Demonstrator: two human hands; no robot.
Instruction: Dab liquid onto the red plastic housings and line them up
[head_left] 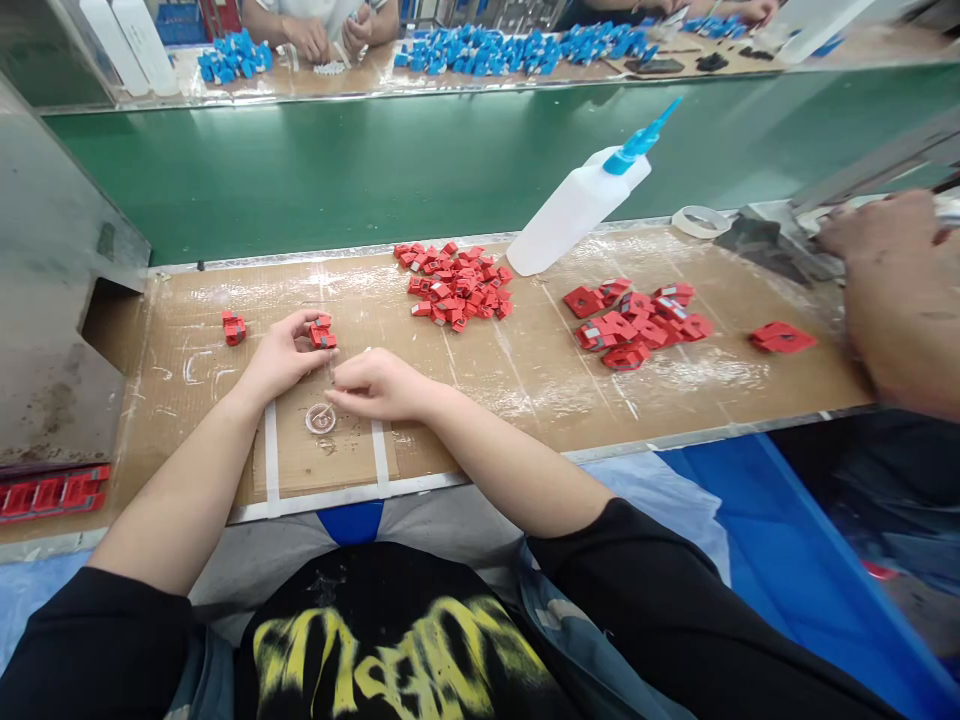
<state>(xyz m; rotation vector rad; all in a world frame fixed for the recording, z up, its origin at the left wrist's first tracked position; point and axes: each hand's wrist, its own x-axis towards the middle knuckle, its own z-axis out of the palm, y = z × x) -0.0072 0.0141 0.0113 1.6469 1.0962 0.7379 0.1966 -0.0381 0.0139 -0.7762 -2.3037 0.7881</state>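
Note:
My left hand [283,352] pinches a small red part [322,332] between thumb and fingers. Close to its right, my right hand [379,385] is closed, its fingertips together on something thin and clear that is too small to make out. Just below the fingertips, a small round clear dish [320,419] rests on a cardboard sheet [322,470] edged with white tape. Another red part [233,328] lies to the left of my left hand. Beyond my hands is a heap of small red parts [457,287].
A white bottle [570,215] with a blue nozzle leans behind the heap. Larger red parts [637,325] lie to the right, near a tape roll [701,222]. Another person's arm [900,300] reaches in at the far right. A metal machine [60,280] stands at the left.

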